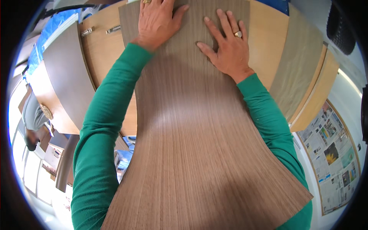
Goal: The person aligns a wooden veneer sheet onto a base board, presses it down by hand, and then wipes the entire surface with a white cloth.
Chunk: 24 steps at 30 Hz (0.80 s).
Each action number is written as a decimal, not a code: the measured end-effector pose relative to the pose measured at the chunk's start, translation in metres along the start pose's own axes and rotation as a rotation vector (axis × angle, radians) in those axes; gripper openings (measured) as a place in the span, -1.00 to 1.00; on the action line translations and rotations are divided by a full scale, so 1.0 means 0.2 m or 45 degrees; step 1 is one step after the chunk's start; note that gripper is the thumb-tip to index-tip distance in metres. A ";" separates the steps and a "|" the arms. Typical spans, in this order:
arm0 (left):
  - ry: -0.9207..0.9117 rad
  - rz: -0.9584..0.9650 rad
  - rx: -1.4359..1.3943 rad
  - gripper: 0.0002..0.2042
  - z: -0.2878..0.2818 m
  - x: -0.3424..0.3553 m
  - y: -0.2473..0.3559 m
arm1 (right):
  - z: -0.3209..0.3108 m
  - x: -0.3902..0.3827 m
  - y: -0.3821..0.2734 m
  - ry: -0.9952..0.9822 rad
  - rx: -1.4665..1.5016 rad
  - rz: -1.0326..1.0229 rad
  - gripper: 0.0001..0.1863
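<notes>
A long brown wood-grain sheet (184,153), like veneer or laminate, stretches from the far edge of the view down toward my body, between my green-sleeved forearms. My left hand (159,23) lies on its far left part, palm down, with thumb apart and fingertips partly cut off by the top of the picture. To the right, my right hand (232,53) rests flat on the same sheet with its fingers spread. Neither hand grips anything. Under the sheet is a light wooden surface (266,42), showing on both sides.
Left of the sheet, two small metal fittings (87,32) sit on the light wood beside a grey-brown panel (69,73). Another grey-brown strip (299,57) lies at right. Newspaper pages (331,157) cover a framed board. A person (33,119) is at far left, near blue plastic sheeting (50,36).
</notes>
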<state>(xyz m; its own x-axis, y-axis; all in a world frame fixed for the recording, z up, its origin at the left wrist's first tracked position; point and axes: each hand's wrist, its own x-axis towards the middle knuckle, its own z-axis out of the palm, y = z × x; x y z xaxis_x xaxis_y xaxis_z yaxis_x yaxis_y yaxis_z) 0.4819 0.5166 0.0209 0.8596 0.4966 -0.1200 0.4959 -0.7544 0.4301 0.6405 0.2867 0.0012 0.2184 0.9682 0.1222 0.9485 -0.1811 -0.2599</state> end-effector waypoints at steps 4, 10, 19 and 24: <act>0.179 0.102 0.278 -0.35 0.20 -0.52 0.14 | -0.11 0.03 -0.04 -0.110 -0.079 -0.031 -0.18; 0.129 -0.008 0.186 -0.13 0.18 -0.49 0.10 | -0.10 0.02 -0.04 -0.275 -0.034 0.131 -0.18; 0.163 -0.133 0.157 -0.07 0.12 -0.35 0.10 | -0.05 0.00 -0.08 -0.190 -0.076 0.110 -0.05; 0.187 -0.195 0.195 -0.05 0.11 -0.27 0.07 | -0.02 0.00 -0.25 -0.160 -0.061 0.230 0.04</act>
<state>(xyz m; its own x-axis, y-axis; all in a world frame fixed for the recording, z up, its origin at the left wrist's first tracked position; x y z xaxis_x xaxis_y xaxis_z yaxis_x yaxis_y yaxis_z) 0.4459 0.4699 0.0140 0.7517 0.6584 -0.0374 0.6411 -0.7163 0.2754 0.5941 0.2953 0.0182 0.3582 0.9326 -0.0434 0.9071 -0.3587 -0.2204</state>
